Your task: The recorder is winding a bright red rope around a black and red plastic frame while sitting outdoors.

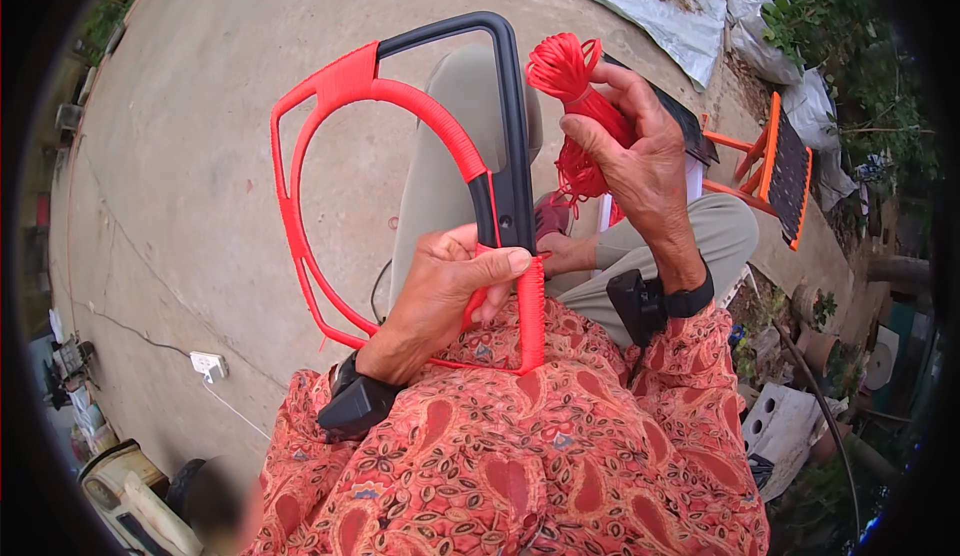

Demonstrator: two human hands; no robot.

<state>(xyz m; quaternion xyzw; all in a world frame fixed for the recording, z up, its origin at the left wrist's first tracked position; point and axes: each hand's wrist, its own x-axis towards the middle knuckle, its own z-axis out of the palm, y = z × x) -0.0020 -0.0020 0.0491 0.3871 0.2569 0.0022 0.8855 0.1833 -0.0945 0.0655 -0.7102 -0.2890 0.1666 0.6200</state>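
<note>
A rounded rectangular frame with a ring inside it [513, 116] stands tilted over my lap. Red cord wraps tightly around its left side, most of the ring and the lower right bar. Bare black shows along the top right and the upper right side. My left hand [435, 291] is closed around the frame at the right, its thumb pressed where the wrapping meets the black part. In my right hand [645, 151], raised to the right of the frame, is a bundle of red cord [565, 68], gripped between thumb and fingers, with loose loops hanging below.
An orange folding step with a dark tread [790, 181] stands at the right. A white power strip [209, 366] with a cable lies on the concrete floor [180, 206] at left. Grey sheeting [640, 11] covers the far ground. A hollow block [785, 426] sits lower right.
</note>
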